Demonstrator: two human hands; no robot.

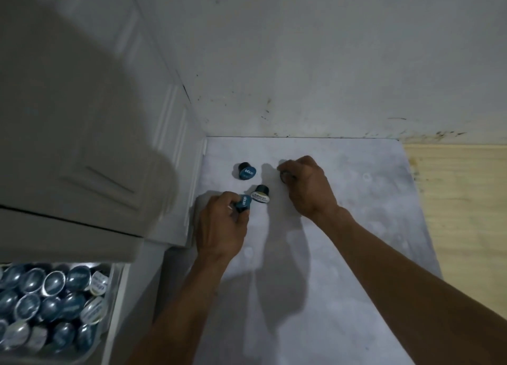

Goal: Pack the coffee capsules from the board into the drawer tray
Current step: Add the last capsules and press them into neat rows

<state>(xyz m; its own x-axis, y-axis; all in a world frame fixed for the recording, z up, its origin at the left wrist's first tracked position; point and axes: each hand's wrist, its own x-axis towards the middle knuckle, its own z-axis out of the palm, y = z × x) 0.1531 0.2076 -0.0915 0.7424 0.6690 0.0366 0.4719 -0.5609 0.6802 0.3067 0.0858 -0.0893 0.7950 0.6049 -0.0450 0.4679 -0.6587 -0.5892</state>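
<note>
**brewfan:** Head cam shot, looking down at a pale board (343,227) in a corner by the wall (301,62). What's in the hands?

**capsule_guy:** Left hand (220,227) has its fingers closed round a blue-lidded capsule (244,202), lid facing up and out. Right hand (308,189) is curled over something dark (285,176) at its fingertips — probably another capsule, but it's too hidden to say for sure.

**brewfan:** Anything loose on the board?

**capsule_guy:** Two. A blue-lidded one (246,171) tipped on its side toward the back, and a pale-lidded one (260,194) lying just beside the capsule in the left hand.

**brewfan:** And the drawer tray?

**capsule_guy:** Lower left, drawer tray (116,304) pulled out under a white cabinet (82,145) — packed with capsules (52,298), mostly blue-grey domes facing up, a few showing pale lids along the right edge. Blurry, though.
</note>
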